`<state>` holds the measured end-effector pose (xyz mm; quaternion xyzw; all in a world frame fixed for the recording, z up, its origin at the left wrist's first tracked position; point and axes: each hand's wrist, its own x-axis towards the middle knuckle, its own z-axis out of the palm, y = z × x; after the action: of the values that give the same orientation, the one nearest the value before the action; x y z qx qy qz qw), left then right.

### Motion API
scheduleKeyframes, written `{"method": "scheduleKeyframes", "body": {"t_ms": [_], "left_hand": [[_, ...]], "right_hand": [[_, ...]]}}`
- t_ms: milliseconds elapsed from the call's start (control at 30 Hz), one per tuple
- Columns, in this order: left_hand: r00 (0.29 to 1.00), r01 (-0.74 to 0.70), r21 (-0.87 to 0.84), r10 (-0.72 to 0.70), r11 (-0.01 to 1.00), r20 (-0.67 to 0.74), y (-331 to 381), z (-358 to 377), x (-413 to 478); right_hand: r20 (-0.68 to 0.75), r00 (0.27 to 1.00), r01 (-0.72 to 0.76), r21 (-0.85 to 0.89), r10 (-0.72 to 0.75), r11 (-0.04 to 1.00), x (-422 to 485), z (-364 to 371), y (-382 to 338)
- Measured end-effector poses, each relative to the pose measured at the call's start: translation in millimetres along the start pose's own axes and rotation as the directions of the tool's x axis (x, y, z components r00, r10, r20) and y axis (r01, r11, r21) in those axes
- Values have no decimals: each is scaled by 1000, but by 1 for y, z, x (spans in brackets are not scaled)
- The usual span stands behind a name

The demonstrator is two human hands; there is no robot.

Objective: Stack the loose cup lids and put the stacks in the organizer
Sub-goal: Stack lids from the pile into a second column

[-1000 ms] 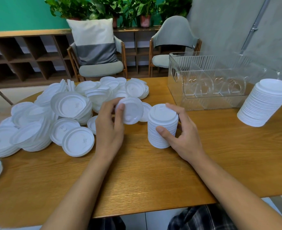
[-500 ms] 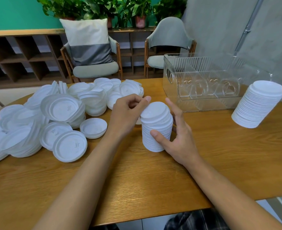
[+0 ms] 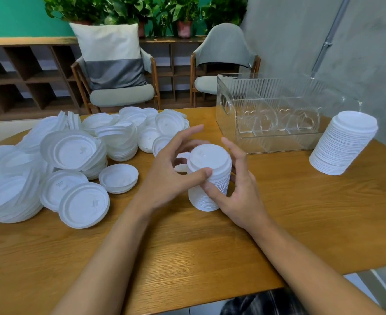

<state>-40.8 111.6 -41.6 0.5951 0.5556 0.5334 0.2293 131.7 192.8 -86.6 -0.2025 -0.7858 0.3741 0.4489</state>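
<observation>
Short stack of white round plastic cup lids (image 3: 209, 178): upright on tan wooden surface (image 3: 187, 258), view centre.
Left hand (image 3: 171, 176): thumb tip on stack's side near top, fingers splayed, gripping nothing.
Right hand (image 3: 239, 192): thumb on stack's front, fingers curved round far side, cupping it.
Loose white lids (image 3: 69, 153): heaped pile, 9 to 11 o'clock of stack.
Clear ribbed plastic organizer (image 3: 278, 142): 2 o'clock, apart from stack.
Taller white lid stack (image 3: 344, 144): 3 o'clock, just beside organizer.
</observation>
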Motion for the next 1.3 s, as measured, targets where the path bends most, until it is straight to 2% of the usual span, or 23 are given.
{"method": "scheduleKeyframes", "body": {"t_ms": [133, 267, 333, 733, 933, 1300], "left_hand": [[997, 34, -111, -25, 993, 79, -1, 1, -2], [998, 50, -2, -50, 999, -46, 0, 9, -4], [996, 34, -24, -36, 999, -79, -3, 9, -5], [999, 52, -90, -53, 995, -6, -1, 4, -8], [995, 50, -118, -59, 992, -81, 5, 16, -7], [999, 47, -54, -48, 997, -1, -3, 12, -7]], "right_hand": [[9, 1000, 28, -34, -28, 999, 1, 0, 1], [5, 1000, 25, -41, -24, 999, 0, -1, 1], [9, 1000, 19, -36, -19, 999, 0, 0, 1], [22, 1000, -12, -7, 12, 1000, -2, -2, 2], [39, 999, 26, -18, -25, 1000, -2, -3, 3], [6, 999, 31, -37, -31, 999, -4, -2, 3]]}}
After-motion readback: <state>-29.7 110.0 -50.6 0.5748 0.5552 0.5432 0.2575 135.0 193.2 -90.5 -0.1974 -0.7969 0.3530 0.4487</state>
